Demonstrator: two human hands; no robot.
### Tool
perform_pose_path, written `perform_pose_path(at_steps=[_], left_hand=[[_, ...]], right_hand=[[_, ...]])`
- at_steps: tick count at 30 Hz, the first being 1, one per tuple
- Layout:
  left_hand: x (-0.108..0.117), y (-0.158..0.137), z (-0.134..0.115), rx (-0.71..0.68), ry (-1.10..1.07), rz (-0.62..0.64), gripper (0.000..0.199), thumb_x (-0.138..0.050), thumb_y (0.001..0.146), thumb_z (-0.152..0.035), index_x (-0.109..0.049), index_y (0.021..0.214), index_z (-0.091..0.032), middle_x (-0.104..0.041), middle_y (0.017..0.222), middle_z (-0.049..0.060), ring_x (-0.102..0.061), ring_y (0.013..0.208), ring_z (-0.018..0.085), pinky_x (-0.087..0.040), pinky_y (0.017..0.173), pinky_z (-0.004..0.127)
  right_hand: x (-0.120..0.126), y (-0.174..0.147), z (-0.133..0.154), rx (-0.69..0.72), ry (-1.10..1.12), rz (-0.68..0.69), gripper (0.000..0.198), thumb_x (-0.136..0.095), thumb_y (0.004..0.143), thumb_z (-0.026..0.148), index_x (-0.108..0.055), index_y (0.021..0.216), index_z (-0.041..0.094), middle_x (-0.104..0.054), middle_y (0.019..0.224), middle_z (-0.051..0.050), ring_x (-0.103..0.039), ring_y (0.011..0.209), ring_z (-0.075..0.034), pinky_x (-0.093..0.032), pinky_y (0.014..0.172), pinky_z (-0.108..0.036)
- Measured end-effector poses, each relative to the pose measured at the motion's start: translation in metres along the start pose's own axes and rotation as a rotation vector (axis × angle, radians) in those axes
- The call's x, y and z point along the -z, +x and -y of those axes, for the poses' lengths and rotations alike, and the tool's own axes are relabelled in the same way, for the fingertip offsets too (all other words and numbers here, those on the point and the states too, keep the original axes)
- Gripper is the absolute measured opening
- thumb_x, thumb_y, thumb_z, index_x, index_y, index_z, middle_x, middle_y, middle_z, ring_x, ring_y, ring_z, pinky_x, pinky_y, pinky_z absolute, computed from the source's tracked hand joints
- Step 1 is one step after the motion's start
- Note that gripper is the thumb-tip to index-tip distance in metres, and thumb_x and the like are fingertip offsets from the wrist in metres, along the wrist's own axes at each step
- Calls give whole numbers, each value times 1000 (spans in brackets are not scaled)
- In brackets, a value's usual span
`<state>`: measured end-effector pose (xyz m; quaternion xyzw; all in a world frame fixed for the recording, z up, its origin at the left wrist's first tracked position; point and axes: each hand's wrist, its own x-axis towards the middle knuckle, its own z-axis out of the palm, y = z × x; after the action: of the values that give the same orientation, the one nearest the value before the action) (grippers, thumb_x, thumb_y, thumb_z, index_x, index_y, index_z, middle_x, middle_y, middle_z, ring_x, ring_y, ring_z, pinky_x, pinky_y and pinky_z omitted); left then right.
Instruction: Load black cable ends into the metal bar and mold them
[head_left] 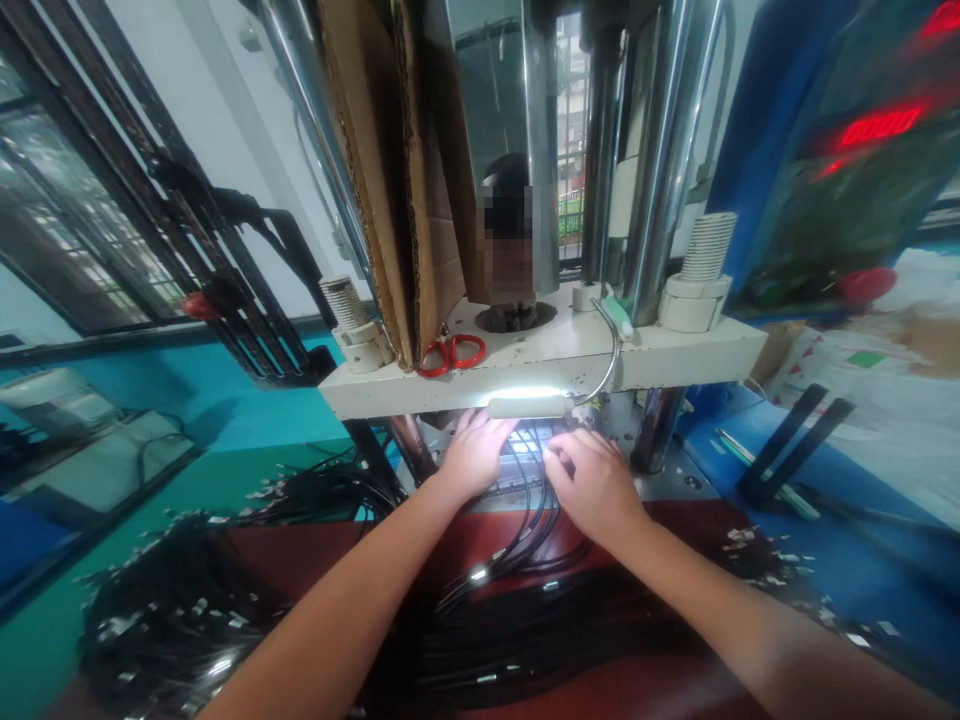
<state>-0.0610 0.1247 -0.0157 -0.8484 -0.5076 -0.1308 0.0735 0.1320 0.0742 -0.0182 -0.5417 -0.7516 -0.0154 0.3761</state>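
My left hand (477,452) lies with its fingers stretched out over the left side of a metal mould (525,442), under the press's cream plate. My right hand (596,482) is at the mould's right side, its thumb and forefinger curled together in a pinch. What is between those fingertips is too small to make out. Several black cables (531,515) run from the mould between my hands towards me, passing close to the right fingertips. A lit lamp bar (529,406) hangs just above the hands and hides part of the mould.
The press plate (525,360) carries red-handled scissors (452,354) and cardboard (420,200). Bundles of black cables lie at left (180,590) and in front (540,630) on a red surface. Steel posts (657,430) flank the mould. A person (508,230) is beyond the press.
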Motion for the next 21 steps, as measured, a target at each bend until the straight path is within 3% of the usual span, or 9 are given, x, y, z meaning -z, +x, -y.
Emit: perform_pose_path(at_steps=[9, 21], left_hand=[[-6, 1, 5, 24, -27, 10, 62, -42, 76, -4, -49, 134, -26, -57, 135, 2, -42, 130, 23, -27, 113, 46], [-5, 5, 2, 24, -38, -5, 48, -36, 90, -12, -52, 132, -29, -56, 136, 4, -45, 128, 25, -30, 110, 49]], right_hand=[[-3, 5, -6, -55, -23, 45, 16, -53, 86, 26, -67, 90, 19, -67, 82, -4, -58, 80, -22, -36, 76, -33], [-8, 5, -9, -110, -41, 117, 26, -52, 85, 23, -71, 102, 18, -73, 82, -5, -62, 83, -24, -37, 79, -37]])
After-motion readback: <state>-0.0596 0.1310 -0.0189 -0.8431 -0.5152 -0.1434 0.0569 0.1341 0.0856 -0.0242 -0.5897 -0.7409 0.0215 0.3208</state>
